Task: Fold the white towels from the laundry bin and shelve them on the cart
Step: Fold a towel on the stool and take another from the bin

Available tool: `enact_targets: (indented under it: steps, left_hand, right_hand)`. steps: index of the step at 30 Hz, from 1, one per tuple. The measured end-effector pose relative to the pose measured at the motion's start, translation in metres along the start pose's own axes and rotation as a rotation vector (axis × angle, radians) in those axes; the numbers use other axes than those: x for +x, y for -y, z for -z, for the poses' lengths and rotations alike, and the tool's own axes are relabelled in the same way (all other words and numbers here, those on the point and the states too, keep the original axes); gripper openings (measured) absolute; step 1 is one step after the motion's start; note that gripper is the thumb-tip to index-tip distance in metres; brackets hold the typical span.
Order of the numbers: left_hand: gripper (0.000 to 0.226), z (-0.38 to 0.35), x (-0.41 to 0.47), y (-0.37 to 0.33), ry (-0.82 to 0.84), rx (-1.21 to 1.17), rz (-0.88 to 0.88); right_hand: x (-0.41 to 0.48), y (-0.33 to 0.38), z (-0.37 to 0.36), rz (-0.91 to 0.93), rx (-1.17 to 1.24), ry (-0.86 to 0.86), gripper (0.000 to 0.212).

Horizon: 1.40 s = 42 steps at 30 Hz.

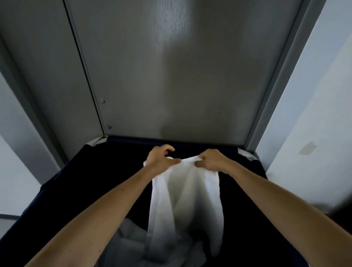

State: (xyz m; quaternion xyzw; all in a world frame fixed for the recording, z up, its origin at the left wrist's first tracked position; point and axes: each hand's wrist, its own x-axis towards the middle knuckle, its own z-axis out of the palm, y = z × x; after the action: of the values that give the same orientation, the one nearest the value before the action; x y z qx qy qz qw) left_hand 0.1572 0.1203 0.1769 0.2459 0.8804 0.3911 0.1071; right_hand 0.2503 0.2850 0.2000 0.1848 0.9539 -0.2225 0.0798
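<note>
I am at the start of a fold: one white cloth towel (186, 195) is lifted out of the dark navy fabric laundry bin (74, 175) and hangs from my two hands above it. Its lower end trails down into the bin, onto the crumpled heap of pale towels (127, 243) at the bottom.

My left hand (161, 159) pinches the top edge under the thumb, with the upper fingers arched and lifted off the cloth. A corner of the towel shows past that wrist. My right hand (211, 160) is curled into a fist around the same edge, just beside the left. The cloth between them is bunched rather than spread, and the towel drops in long, loose vertical folds.

As I judge it, the next move is to find the two top corners. I should slide my hands apart along the edge until the towel hangs flat, then lift it so the tail clears the bin. Only then can I bring the halves together squarely. The cart is not in view; a tall grey flat panel (173, 73) stands right behind the bin.
</note>
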Motion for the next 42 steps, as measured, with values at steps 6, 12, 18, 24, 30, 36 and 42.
enact_targets:
  steps: [6, 12, 18, 24, 30, 36, 42]
  left_hand:
    - [0.057, -0.020, -0.008, -0.007, 0.301, 0.019, -0.132]
    - [0.015, -0.022, 0.001, 0.003, 0.208, -0.086, -0.139]
    - [0.005, -0.024, 0.011, 0.016, 0.099, -0.074, -0.044]
    - [0.004, -0.025, 0.012, 0.027, 0.092, -0.087, -0.020]
    - [0.010, -0.021, 0.013, 0.031, 0.103, -0.113, -0.010]
    - [0.008, -0.019, 0.015, 0.040, 0.091, -0.077, 0.003]
    - [0.023, -0.025, 0.016, 0.032, -0.026, -0.010, 0.117]
  right_hand:
    - [-0.001, 0.023, 0.000, 0.232, 0.020, 0.040, 0.025]
    - [-0.008, 0.009, 0.003, 0.239, -0.031, 0.051, 0.031]
    - [-0.008, 0.006, 0.004, 0.244, -0.202, 0.108, 0.035]
    - [-0.007, -0.002, 0.001, 0.259, -0.346, 0.134, 0.023]
    - [-0.007, -0.004, -0.014, 0.311, -0.510, 0.045, 0.022]
    - [-0.006, 0.001, -0.011, 0.368, -0.354, -0.060, 0.028]
    - [-0.007, 0.001, -0.019, 0.110, 0.201, -0.174, 0.031]
